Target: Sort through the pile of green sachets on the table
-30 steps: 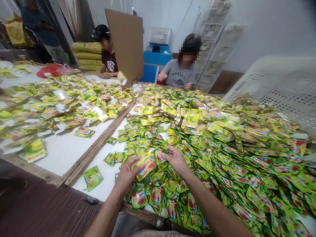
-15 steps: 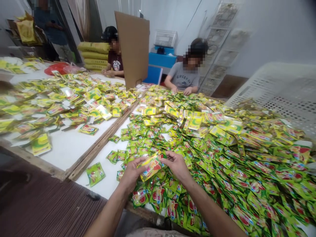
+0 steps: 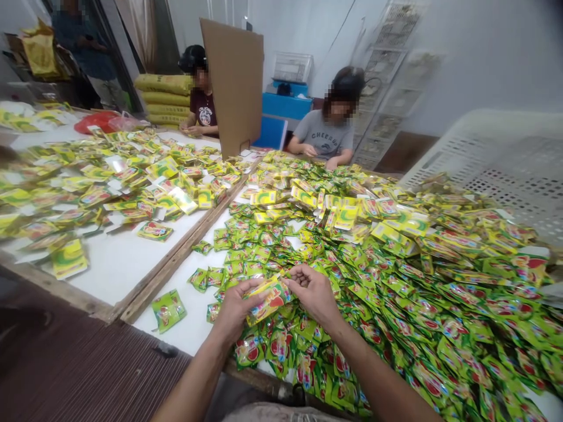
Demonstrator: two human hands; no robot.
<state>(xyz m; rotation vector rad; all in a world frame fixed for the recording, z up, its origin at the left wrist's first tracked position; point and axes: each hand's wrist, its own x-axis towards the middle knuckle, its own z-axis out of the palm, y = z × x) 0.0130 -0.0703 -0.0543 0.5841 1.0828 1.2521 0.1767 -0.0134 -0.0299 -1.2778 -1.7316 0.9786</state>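
Observation:
My left hand [image 3: 237, 308] grips a small yellow carton [image 3: 269, 300] printed with a red fruit, its thumb lying across the front. At the carton's right end my right hand [image 3: 315, 294] is closed in a pinch on the edge. A bit of green shows there, too small to tell whether it is a sachet going in or part of the print. Beneath and around both hands spread loose green sachets [image 3: 305, 369]. A single green sachet [image 3: 169, 310] lies apart to the left on the white tabletop.
Filled-looking yellow cartons [image 3: 404, 231] are heaped behind the sachets, and more cartons [image 3: 101, 193] cover the left table. A wooden strip [image 3: 185, 243] divides the tables. A white crate [image 3: 492, 152] leans at right, a cardboard panel [image 3: 235, 88] stands behind. Co-workers [image 3: 328, 132] sit across.
My right hand has shifted slightly left against the carton's end, and less green shows between its fingers. The co-worker in grey has raised one hand a little.

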